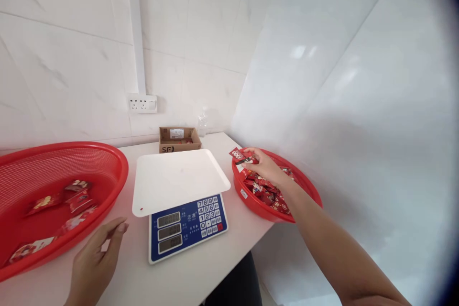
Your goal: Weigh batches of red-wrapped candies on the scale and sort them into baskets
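Note:
My right hand (264,166) is over the round red basket (308,186) on the right, its fingers closed on small red snack packets (236,153). One packet sticks out past the fingertips; how many I hold cannot be made out. Below the hand, many similar red wrapped packets (265,193) fill the basket. My left hand (95,260) hovers near the table's front, beside the large red basket (122,172). Its thumb and index finger come together with nothing visible between them. Several packets (79,201) lie in that left basket. A digital scale (188,224) with a bare white tray (179,177) stands between the baskets.
Behind the scale is a cardboard box (180,139) with a few items inside. A clear plastic bottle (202,123) stands beside it. A socket panel (142,103) is on the tiled wall. A glossy white panel (340,105) rises close along the right side.

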`<state>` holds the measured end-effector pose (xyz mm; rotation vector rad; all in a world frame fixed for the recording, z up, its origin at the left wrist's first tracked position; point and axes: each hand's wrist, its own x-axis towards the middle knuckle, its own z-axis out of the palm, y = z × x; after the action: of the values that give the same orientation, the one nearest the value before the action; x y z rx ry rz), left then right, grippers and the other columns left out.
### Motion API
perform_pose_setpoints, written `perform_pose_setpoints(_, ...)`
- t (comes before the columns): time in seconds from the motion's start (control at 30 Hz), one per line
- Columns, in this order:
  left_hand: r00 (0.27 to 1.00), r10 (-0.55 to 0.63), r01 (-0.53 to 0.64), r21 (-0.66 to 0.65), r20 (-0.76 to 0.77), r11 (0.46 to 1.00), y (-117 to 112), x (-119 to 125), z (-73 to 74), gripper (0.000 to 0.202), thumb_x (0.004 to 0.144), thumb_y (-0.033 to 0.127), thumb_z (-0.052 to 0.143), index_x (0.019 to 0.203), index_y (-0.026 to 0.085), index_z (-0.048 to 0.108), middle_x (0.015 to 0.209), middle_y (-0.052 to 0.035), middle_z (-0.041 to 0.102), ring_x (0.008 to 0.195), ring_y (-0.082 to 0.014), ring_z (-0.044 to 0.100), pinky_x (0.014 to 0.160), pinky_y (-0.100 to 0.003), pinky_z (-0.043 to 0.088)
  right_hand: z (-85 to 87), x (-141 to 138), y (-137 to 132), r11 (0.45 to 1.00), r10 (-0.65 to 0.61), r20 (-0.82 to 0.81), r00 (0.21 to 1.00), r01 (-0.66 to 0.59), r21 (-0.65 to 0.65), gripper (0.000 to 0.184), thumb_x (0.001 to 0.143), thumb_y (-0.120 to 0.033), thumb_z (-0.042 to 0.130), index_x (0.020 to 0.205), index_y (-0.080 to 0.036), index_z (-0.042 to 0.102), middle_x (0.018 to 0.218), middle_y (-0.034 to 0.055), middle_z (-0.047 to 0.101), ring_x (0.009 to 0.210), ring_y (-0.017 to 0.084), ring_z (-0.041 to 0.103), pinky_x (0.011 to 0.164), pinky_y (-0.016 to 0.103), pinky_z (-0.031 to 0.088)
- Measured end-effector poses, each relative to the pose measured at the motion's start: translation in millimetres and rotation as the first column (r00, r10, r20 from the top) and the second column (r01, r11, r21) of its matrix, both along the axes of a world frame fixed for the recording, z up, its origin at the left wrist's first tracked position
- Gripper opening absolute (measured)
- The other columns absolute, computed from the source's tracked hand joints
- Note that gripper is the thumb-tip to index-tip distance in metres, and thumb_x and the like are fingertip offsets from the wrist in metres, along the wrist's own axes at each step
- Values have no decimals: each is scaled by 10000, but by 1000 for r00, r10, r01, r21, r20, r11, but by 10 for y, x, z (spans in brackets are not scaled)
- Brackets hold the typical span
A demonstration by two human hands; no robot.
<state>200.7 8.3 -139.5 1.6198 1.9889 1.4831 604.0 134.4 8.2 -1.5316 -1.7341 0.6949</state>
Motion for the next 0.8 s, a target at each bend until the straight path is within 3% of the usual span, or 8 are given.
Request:
perform_pose_setpoints(0.17, 999, -23, 23, 6, 25, 1000, -38, 110, 224, 297, 758, 491, 526, 855, 236, 643, 785, -36, 728, 752, -189, 694, 526, -210, 510, -99, -738, 95, 957, 288, -43, 957, -289, -37, 479, 688, -310, 680, 1125, -249, 494, 947, -20, 644, 815, 165, 614, 750, 303, 474)
perform_pose_setpoints(0.27, 999, -23, 21, 30, 43, 999, -27, 113, 217, 336, 766, 513, 508, 851, 220, 649, 772, -41, 728, 720, -186, 693, 507, -214, 509, -183, -1126, 148, 913, 404, 37, 914, -401, -73, 513, 685, -314, 688, 1154, -249, 490, 921, -24, 631, 772, 148, 593, 738, 296, 459)
perform_pose_setpoints(0.37, 997, -24, 22, 30, 67, 999, -12, 87, 187, 345, 776, 507, 499, 863, 210, 651, 781, -46, 729, 707, -181, 692, 551, -233, 531, -216, -1361, 165, 899, 438, 145, 887, -428, -97, 510, 690, -320, 683, 1164, -249, 508, 965, -1, 618, 808, 154, 577, 748, 294, 443)
perform_pose_setpoints(0.53, 995, -32, 29, 30, 96, 999, -9, 77, 184, 323, 788, 483, 506, 880, 210, 650, 792, -46, 725, 733, -179, 693, 585, -242, 542, -235, -1413, 190, 923, 384, 209, 899, -368, -113, 561, 718, -364, 662, 1237, -239, 488, 898, 3, 626, 792, 169, 579, 738, 305, 446)
perform_pose_setpoints(0.67, 996, -60, 57, 35, 71, 998, -17, 93, 180, 316, 794, 481, 502, 868, 212, 649, 776, -38, 720, 723, -173, 688, 608, -243, 541, -280, -1378, 220, 894, 445, 171, 879, -426, -138, 629, 728, -408, 672, 1299, -244, 465, 1117, 47, 612, 966, 190, 578, 863, 328, 440)
perform_pose_setpoints(0.8, 995, -75, 73, 28, 61, 997, -21, 84, 174, 306, 802, 463, 496, 888, 209, 642, 778, -39, 720, 728, -170, 690, 605, -235, 538, -320, -1342, 255, 909, 408, 139, 902, -389, -148, 647, 767, -311, 645, 1364, -237, 405, 1261, 88, 558, 1004, 176, 583, 900, 333, 443)
